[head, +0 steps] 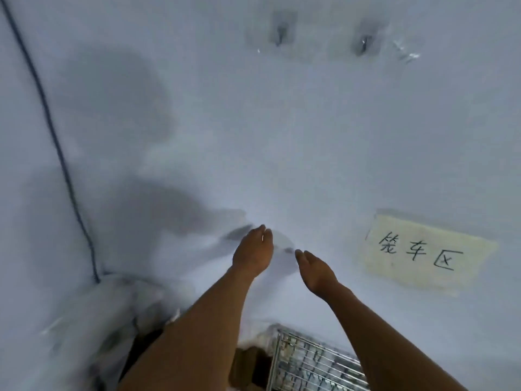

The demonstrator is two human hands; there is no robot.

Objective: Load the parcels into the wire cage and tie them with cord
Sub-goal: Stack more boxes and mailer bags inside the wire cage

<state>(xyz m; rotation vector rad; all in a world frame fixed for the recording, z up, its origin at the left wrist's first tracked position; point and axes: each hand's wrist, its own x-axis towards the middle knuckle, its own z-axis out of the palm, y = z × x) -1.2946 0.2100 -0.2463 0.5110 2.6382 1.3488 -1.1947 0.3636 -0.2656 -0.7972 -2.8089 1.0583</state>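
Both my arms reach forward toward a white wall. My left hand (253, 251) hangs with its fingers together and pointing away, holding nothing. My right hand (314, 268) is beside it, palm turned inward, fingers straight and empty. Between my forearms at the bottom edge shows the top of the wire cage (313, 362), a silver mesh panel. Brown cardboard parcels (248, 365) lie just left of that mesh, mostly hidden by my left arm. No cord is in either hand.
A dark cable (56, 142) runs down the wall at the left. A yellowish paper sign with handwritten characters (420, 251) is stuck to the wall at the right. Two clear adhesive hooks (282, 29) sit high on the wall. Blurred white wrapping (93, 320) bulges at lower left.
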